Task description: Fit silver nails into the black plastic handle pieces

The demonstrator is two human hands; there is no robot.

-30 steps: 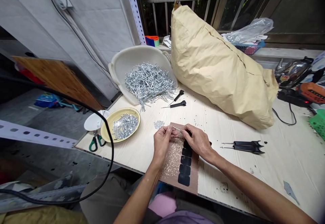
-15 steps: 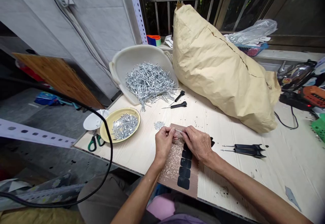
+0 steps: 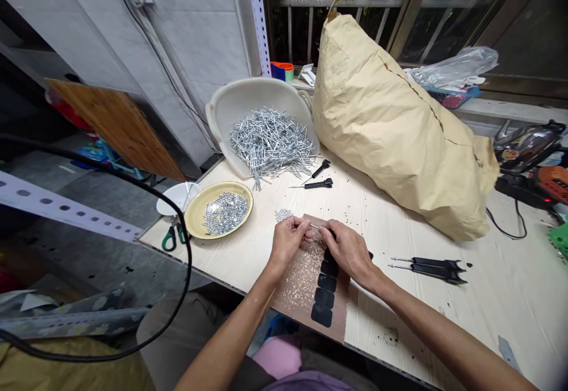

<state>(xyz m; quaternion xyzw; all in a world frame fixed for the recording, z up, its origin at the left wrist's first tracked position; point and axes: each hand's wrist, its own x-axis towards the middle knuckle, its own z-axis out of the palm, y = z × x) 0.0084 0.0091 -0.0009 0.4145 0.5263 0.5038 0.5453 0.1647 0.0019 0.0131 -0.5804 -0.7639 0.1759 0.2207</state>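
Observation:
My left hand (image 3: 287,242) and my right hand (image 3: 349,249) meet over a brown board (image 3: 306,281) at the table's near edge. Between their fingertips they pinch a thin metal pin (image 3: 314,226) that runs from one hand to the other. My right hand also covers a small black plastic piece, mostly hidden under the fingers. A row of black pads (image 3: 325,296) lies on the board below my right hand. A small heap of tiny silver parts (image 3: 283,215) lies just beyond my left hand.
A yellow dish (image 3: 220,212) of silver bits, green scissors (image 3: 171,237), a white tub (image 3: 248,104) spilling metal pins (image 3: 270,142), black-handled tools (image 3: 320,183) and two more (image 3: 432,264), a big paper sack (image 3: 399,125), a black cable (image 3: 177,213) at left.
Both hands stay pinched on the pin over the board; the fingers shift slightly. The camera has swung a little to the left.

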